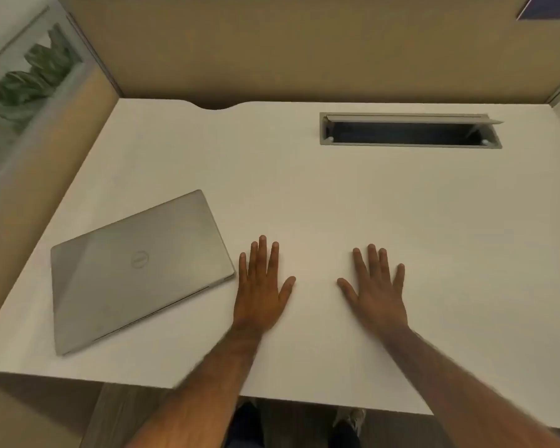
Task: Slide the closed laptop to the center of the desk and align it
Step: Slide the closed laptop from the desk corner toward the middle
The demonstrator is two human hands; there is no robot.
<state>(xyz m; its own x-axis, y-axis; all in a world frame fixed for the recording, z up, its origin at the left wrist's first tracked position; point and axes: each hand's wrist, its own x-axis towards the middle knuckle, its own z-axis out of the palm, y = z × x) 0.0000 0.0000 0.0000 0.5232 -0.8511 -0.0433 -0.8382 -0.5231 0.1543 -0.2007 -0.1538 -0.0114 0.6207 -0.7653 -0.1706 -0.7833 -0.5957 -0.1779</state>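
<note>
A closed silver laptop [136,270] lies on the left part of the white desk [304,195], turned at an angle to the desk's edges. My left hand [262,286] rests flat on the desk, fingers spread, its little finger just right of the laptop's near right corner and apart from it by a narrow gap. My right hand [377,289] also lies flat and open on the desk, near the middle, holding nothing.
An open cable tray slot [408,132] is set in the desk at the back right. Tan partition walls [272,53] close the back and left sides. A green plant [29,79] stands behind the left partition. The desk's front edge runs below my forearms.
</note>
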